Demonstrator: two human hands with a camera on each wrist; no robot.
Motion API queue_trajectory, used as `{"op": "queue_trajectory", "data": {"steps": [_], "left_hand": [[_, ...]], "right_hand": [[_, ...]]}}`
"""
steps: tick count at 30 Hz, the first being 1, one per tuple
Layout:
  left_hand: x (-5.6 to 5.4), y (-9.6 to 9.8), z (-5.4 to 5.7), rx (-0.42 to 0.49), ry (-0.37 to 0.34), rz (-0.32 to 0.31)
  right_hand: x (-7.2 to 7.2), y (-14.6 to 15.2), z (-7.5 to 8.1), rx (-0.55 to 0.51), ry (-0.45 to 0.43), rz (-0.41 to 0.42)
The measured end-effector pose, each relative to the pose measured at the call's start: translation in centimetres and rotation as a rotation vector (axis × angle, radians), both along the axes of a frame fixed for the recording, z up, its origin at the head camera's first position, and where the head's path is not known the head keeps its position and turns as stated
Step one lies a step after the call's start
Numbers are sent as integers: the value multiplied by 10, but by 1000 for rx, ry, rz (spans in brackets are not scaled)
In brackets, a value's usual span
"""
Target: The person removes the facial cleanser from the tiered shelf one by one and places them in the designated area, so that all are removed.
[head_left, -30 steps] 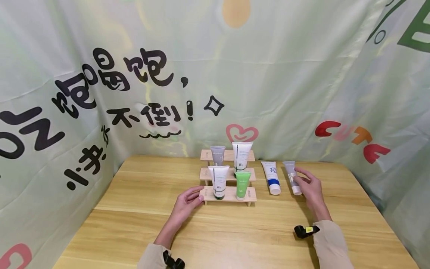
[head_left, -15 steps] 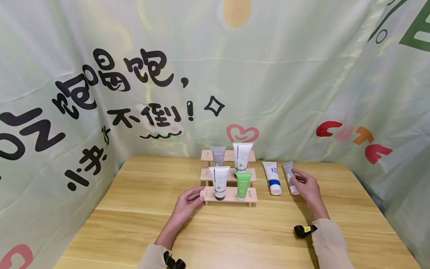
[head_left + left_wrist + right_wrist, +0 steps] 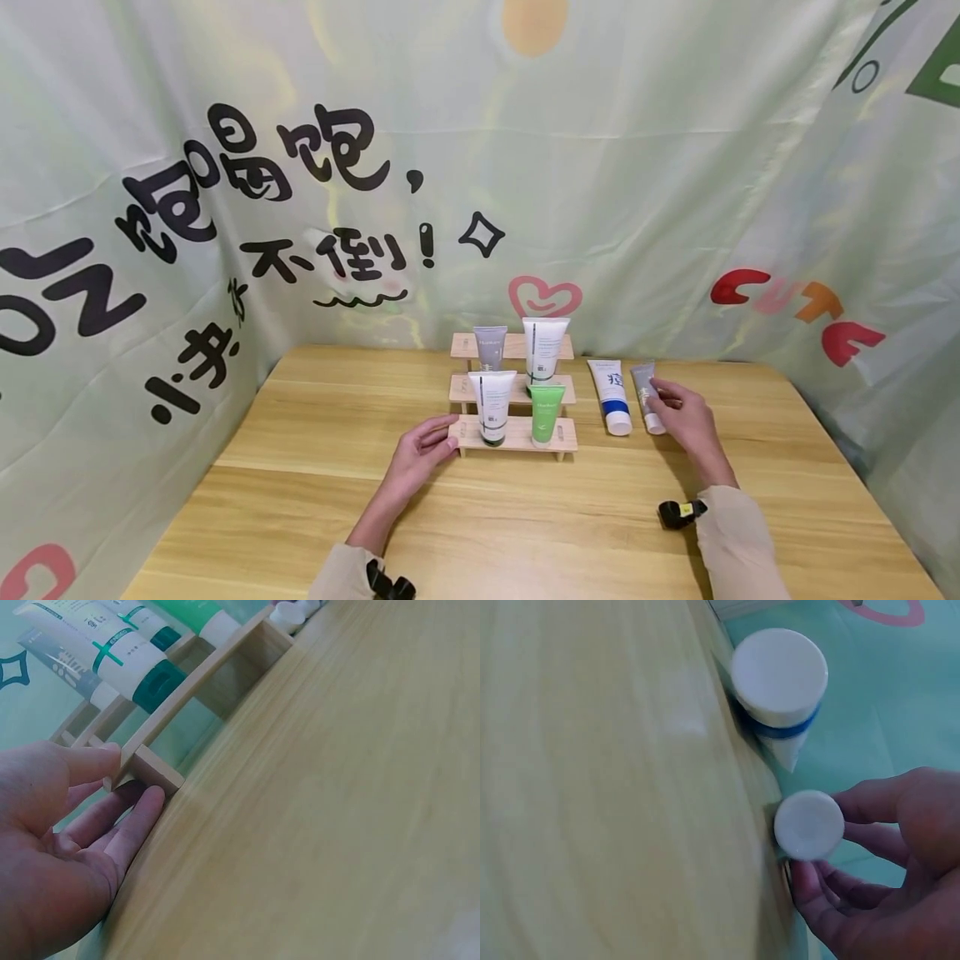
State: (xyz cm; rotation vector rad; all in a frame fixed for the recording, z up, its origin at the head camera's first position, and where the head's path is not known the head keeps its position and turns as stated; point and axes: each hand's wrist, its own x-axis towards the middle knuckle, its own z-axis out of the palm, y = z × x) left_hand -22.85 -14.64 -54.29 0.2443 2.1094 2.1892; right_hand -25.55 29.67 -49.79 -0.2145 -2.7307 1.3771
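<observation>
In the head view, my right hand (image 3: pixel 686 421) pinches a slim grey squeeze tube (image 3: pixel 647 392) lying on the table, cap towards me. The right wrist view has thumb and fingers on either side of this tube, behind its white cap (image 3: pixel 810 825). Just left of it lies a white squeeze tube with a blue band (image 3: pixel 611 398). My left hand (image 3: pixel 423 450) grips the left end of a three-step wooden display stand (image 3: pixel 517 442), thumb at the top board and fingertips by the leg block (image 3: pixel 157 771). Its bottom step bears a white tube (image 3: pixel 493 404) and a green tube (image 3: pixel 547 414).
Farther back on the stand, a second grey tube (image 3: pixel 491 346) and a taller white tube (image 3: pixel 546 350) stand upright. A printed curtain (image 3: pixel 637 183) hangs behind and beside the wooden table (image 3: pixel 322 408).
My right hand has shifted slightly left with the grey tube, bringing it nearer the blue-banded tube and turning its printed front. The left hand stays at the stand.
</observation>
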Motion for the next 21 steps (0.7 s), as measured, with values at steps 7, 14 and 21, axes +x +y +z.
{"op": "queue_trajectory", "data": {"steps": [7,14,21], "left_hand": [[1,0,1,-17,1,5],[2,-1,1,-15,-8,6],[1,0,3,-2,-12,-3]], "right_hand": [[3,6,-1,-10,-13,15],[3,4,-3,9,-11,-28],[8,9,2,-11,-11,-40]]}}
